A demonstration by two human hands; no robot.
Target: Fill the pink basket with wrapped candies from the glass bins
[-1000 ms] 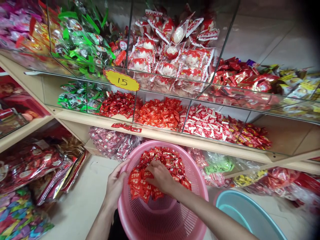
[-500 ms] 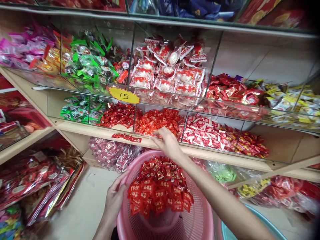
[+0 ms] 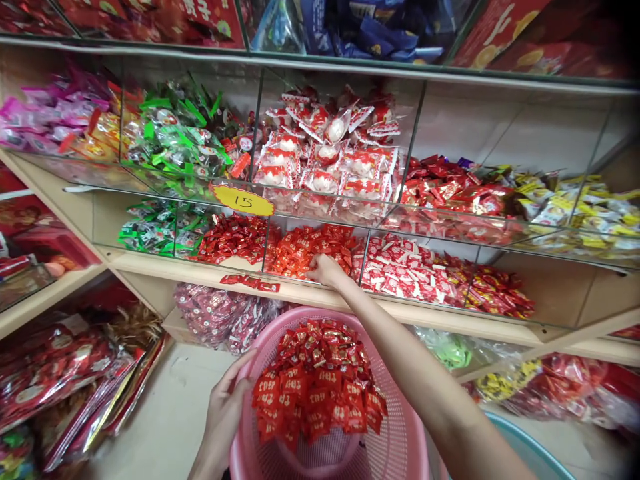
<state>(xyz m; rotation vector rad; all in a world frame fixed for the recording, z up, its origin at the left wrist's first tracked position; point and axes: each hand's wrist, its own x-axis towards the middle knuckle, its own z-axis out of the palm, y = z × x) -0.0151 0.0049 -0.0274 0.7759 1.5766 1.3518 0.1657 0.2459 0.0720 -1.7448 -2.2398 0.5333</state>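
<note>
While the left hand (image 3: 225, 407) has its grip clamped on the rim of a round pink plastic mesh basket (image 3: 400, 420), bottom centre of the head view, apparently to steady it, the right hand (image 3: 327, 270) is at a pile of square orange-red wrapped packets (image 3: 300, 250) on the light-wood shelf (image 3: 175, 271) mid-frame; whether its grip has closed on any cannot be told. Matching packets (image 3: 320, 400) lie in the basket, lower in frame than glossy dark-red ones (image 3: 325, 340). Clear upright dividers (image 3: 365, 260) seemingly separate the shelf's assortments.
</note>
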